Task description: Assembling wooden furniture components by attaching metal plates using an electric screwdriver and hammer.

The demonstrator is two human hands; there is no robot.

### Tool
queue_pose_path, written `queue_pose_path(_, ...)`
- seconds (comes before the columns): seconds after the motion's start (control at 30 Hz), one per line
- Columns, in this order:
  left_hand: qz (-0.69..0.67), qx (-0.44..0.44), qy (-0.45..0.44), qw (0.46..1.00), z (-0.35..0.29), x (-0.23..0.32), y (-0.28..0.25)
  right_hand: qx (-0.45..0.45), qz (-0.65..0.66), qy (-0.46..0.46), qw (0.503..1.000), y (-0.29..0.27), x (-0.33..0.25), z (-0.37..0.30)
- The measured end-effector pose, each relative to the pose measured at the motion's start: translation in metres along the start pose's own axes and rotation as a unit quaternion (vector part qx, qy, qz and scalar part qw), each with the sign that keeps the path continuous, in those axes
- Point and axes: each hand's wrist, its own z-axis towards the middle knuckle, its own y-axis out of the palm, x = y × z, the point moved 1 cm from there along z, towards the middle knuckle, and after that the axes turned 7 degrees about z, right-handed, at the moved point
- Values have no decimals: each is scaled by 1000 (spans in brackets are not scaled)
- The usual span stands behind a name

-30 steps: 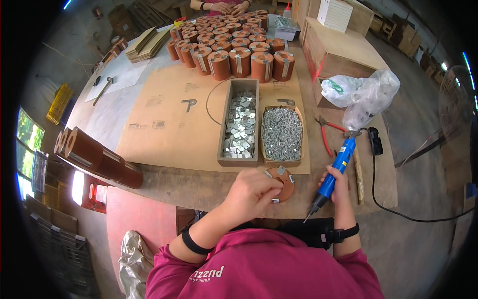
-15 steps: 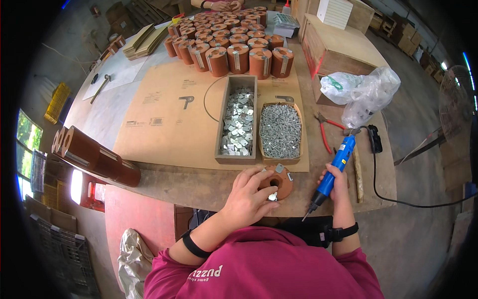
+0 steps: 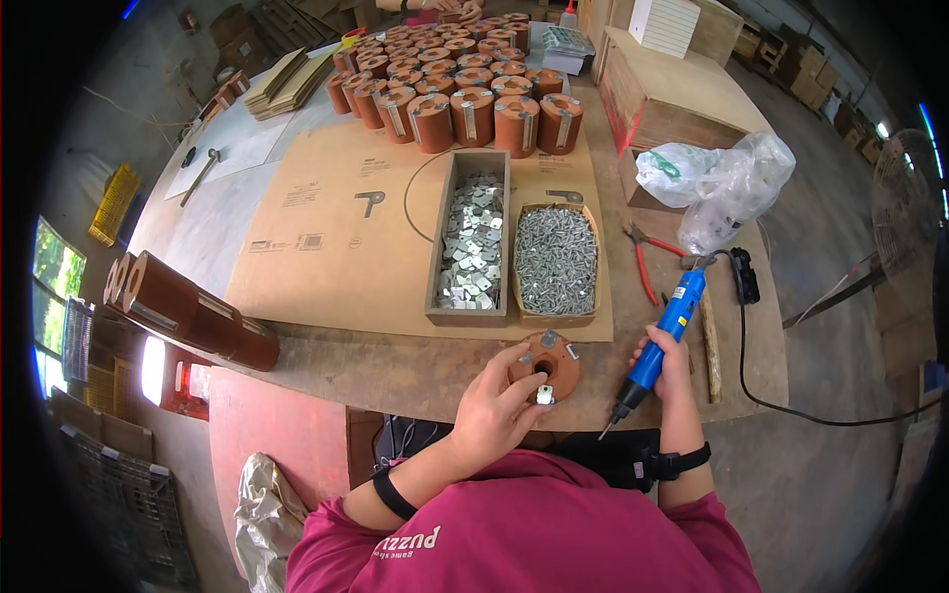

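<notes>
A reddish-brown cylinder with a central hole (image 3: 565, 366) stands at the table's near edge, its ring-shaped top facing up. My left hand (image 3: 491, 407) grips it from the left, one finger at the rim and another by the hole. Small metal plates sit on its top; one bright metal plate (image 3: 545, 394) lies at the near rim, beside my fingertips. To the right, my right hand (image 3: 668, 362) is wrapped round a blue electric screwdriver (image 3: 682, 304). Its bit points down and left, apart from the cylinder.
Beyond the cylinder are a grey box of metal plates (image 3: 437, 287) and a carton of screws (image 3: 557, 259). Many similar cylinders (image 3: 473, 117) stand farther back. Red-handled pliers (image 3: 646, 272), a wooden stick (image 3: 711, 346) and plastic bags (image 3: 741, 178) lie right. Another person's hands (image 3: 445, 8) show behind.
My left hand has shifted slightly, its fingers drawn back from the cylinder's top, so more of the top and the near metal plate show. The right hand and screwdriver are nearly still.
</notes>
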Motion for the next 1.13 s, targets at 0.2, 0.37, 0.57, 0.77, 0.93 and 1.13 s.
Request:
queue_pose_path(0.2, 0, 38, -19, 999, 23, 6, -21, -6, 2, -6, 1000, -3, 0, 1)
queue_pose_path(0.37, 33, 16, 4, 999, 80, -36, -18, -5, 7, -7, 1000, -3, -1, 0)
queue_pose_path(0.57, 201, -130, 2, 971, 116, -66, 19, -7, 4, -8, 1000, -3, 2, 1)
queue_pose_path(0.77, 268, -156, -18, 951, 125, -65, 36, -15, 2, 1, 1000, -4, 2, 1)
queue_pose_path(0.93, 239, -138, -44, 960, 124, -65, 37, -14, 6, -2, 1000, -5, 3, 1)
queue_pose_path(1.13, 158, -115, -87, 977, 129, -66, 31, -7, 6, -6, 1000, -3, 1, 1)
